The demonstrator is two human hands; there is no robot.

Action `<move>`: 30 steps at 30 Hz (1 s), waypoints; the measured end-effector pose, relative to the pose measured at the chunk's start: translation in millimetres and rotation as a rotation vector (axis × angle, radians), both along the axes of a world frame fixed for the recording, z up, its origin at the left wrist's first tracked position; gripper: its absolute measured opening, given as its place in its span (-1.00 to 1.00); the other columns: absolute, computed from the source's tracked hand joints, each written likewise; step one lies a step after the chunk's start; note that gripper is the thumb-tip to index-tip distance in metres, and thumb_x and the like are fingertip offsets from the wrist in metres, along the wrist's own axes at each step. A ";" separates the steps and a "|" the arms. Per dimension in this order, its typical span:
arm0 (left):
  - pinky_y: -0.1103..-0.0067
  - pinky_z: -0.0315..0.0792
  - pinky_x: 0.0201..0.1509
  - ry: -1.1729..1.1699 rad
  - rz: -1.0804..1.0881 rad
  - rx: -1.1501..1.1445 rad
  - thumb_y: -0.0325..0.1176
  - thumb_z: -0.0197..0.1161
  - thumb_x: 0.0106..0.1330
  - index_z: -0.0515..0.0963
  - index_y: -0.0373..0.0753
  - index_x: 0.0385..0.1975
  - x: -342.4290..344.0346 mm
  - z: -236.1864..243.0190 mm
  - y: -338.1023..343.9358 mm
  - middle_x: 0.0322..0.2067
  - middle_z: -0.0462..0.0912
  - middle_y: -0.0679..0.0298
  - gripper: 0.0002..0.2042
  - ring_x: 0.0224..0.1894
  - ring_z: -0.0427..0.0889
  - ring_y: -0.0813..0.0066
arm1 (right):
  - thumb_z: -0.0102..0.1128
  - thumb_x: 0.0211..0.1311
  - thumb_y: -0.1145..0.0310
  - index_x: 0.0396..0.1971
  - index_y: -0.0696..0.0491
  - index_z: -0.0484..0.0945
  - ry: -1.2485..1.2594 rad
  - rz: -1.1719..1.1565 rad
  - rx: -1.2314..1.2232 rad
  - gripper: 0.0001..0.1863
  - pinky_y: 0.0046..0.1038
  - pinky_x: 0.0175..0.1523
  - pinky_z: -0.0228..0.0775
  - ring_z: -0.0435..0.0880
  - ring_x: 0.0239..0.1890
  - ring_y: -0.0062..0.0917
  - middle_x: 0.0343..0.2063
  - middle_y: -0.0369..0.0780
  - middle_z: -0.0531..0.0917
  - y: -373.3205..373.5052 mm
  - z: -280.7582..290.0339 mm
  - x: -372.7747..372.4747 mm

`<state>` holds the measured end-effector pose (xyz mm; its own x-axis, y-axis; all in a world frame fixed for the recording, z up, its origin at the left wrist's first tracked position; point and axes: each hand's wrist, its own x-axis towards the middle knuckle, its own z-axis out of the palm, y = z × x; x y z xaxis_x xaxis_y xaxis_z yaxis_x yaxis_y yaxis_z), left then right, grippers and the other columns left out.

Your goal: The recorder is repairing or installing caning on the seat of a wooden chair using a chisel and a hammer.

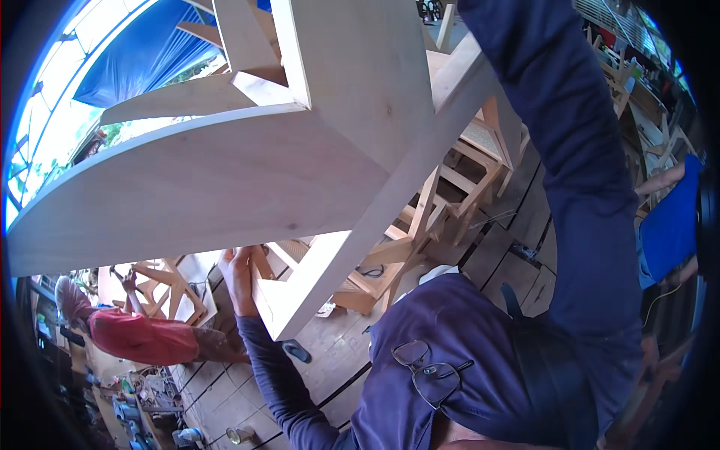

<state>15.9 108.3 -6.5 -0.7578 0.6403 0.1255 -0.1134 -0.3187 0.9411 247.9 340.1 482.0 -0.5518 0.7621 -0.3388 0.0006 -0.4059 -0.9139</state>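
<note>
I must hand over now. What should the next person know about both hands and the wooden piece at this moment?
Left hand: grips the lower end of a pale wooden leg of the large unfinished pale wooden furniture frame, which is lifted overhead.
Right hand: out of view; the right arm in a dark blue sleeve reaches up past the frame.
Frame: off the plank floor, its curved panel close to the camera.
Nearby: other unfinished wooden chair frames; a person in a red shirt to the left.
Done: frame raised. Left: not set down anywhere.

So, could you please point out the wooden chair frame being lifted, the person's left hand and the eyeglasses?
wooden chair frame (225,172), head view, curved rail's broad face.
left hand (238,279), head view, back of hand gripping frame.
eyeglasses (429,369), head view, nearer lens.
</note>
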 end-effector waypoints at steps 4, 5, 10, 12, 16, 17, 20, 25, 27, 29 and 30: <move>0.58 0.56 -0.22 -0.001 0.061 -0.022 -0.36 0.33 0.45 0.59 -0.34 0.02 8.9 -23.2 81.1 -0.34 0.66 0.23 -0.75 -0.36 0.64 0.51 | 0.56 0.17 0.26 -0.22 0.21 0.73 0.633 -0.094 1.308 -0.67 -0.29 -0.20 0.67 0.78 -0.36 -0.39 -0.37 -0.16 0.78 91.2 -83.8 9.7; 0.59 0.57 -0.23 -0.010 0.037 -0.020 -0.42 0.34 0.44 0.56 -0.31 0.06 5.9 -29.3 101.0 -0.33 0.67 0.25 -0.74 -0.36 0.65 0.51 | 0.55 0.17 0.28 -0.24 0.21 0.74 0.628 -0.170 1.385 -0.69 -0.32 -0.21 0.65 0.77 -0.34 -0.42 -0.37 -0.17 0.79 111.2 -92.2 19.1; 0.61 0.57 -0.30 0.006 0.077 -0.065 -0.51 0.35 0.42 0.53 -0.25 0.08 9.9 -61.9 177.7 -0.33 0.67 0.26 -0.72 -0.40 0.66 0.52 | 0.51 0.20 0.34 -0.10 0.22 0.70 0.761 -0.072 1.207 -0.66 -0.41 -0.24 0.60 0.73 -0.33 -0.53 -0.30 -0.24 0.75 232.2 -146.7 28.7; 0.61 0.56 -0.30 0.037 0.129 -0.039 -0.56 0.36 0.39 0.54 -0.28 0.05 11.3 -79.1 216.7 -0.33 0.67 0.28 -0.72 -0.40 0.65 0.52 | 0.51 0.27 0.37 -0.06 0.19 0.68 0.802 -0.008 1.111 -0.68 -0.48 -0.26 0.58 0.71 -0.33 -0.59 -0.30 -0.27 0.73 260.0 -164.1 48.4; 0.60 0.54 -0.26 0.110 0.165 -0.118 -0.61 0.36 0.33 0.56 -0.32 0.02 27.1 -83.1 278.3 -0.28 0.67 0.30 -0.71 -0.34 0.65 0.52 | 0.50 0.33 0.37 -0.05 0.13 0.68 0.814 -0.065 1.149 -0.72 -0.51 -0.27 0.56 0.70 -0.35 -0.62 -0.32 -0.32 0.71 348.2 -196.2 69.8; 0.59 0.56 -0.20 0.112 0.150 -0.090 -0.62 0.36 0.32 0.55 -0.33 0.07 23.6 -91.6 293.0 -0.22 0.67 0.28 -0.67 -0.29 0.67 0.51 | 0.50 0.33 0.37 -0.05 0.13 0.68 0.813 -0.069 1.143 -0.72 -0.51 -0.27 0.56 0.70 -0.35 -0.62 -0.32 -0.32 0.71 374.1 -209.0 73.0; 0.59 0.57 -0.12 0.205 0.218 -0.127 -0.62 0.37 0.32 0.52 -0.35 0.17 31.9 -91.3 325.7 -0.13 0.68 0.25 -0.59 -0.21 0.68 0.51 | 0.49 0.33 0.32 -0.04 0.11 0.69 0.683 -0.152 0.963 -0.71 -0.49 -0.21 0.56 0.71 -0.27 -0.61 -0.32 -0.33 0.71 411.2 -235.5 83.9; 0.56 0.59 0.03 0.232 0.213 -0.216 -0.63 0.37 0.31 0.46 -0.37 0.29 27.9 -115.0 387.1 0.00 0.68 0.19 -0.48 -0.06 0.71 0.45 | 0.54 0.25 0.26 -0.03 0.11 0.69 0.684 -0.279 0.951 -0.63 -0.41 -0.16 0.64 0.73 -0.28 -0.57 -0.33 -0.32 0.71 506.3 -295.3 94.3; 0.56 0.60 0.06 0.242 0.230 -0.249 -0.64 0.38 0.30 0.44 -0.37 0.33 25.7 -120.4 411.4 0.03 0.69 0.18 -0.44 -0.03 0.71 0.43 | 0.54 0.32 0.16 0.22 0.13 0.57 0.555 -0.262 0.845 -0.41 -0.33 0.07 0.66 0.74 -0.06 -0.50 -0.10 -0.22 0.72 534.7 -314.2 98.1; 0.56 0.62 0.05 0.245 0.242 -0.240 -0.64 0.39 0.29 0.40 -0.36 0.38 23.0 -133.3 436.0 0.06 0.68 0.17 -0.38 -0.02 0.73 0.40 | 0.52 0.23 0.11 0.01 0.09 0.68 0.601 -0.322 0.867 -0.54 -0.38 0.05 0.59 0.74 -0.12 -0.51 -0.22 -0.26 0.73 614.6 -375.6 99.7; 0.56 0.63 0.01 0.162 0.217 -0.179 -0.61 0.40 0.30 0.37 -0.34 0.42 25.2 -134.8 446.0 0.04 0.68 0.16 -0.35 -0.03 0.73 0.40 | 0.53 0.22 0.10 -0.01 0.10 0.68 0.600 -0.340 0.852 -0.52 -0.39 -0.05 0.60 0.73 -0.18 -0.51 -0.24 -0.27 0.72 627.5 -385.1 96.8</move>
<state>41.1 554.3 -141.3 -0.8584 0.4889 0.1552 0.0946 -0.1466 0.9847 344.7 967.6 96.9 -0.1671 0.7625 0.6250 -0.5309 0.4645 -0.7087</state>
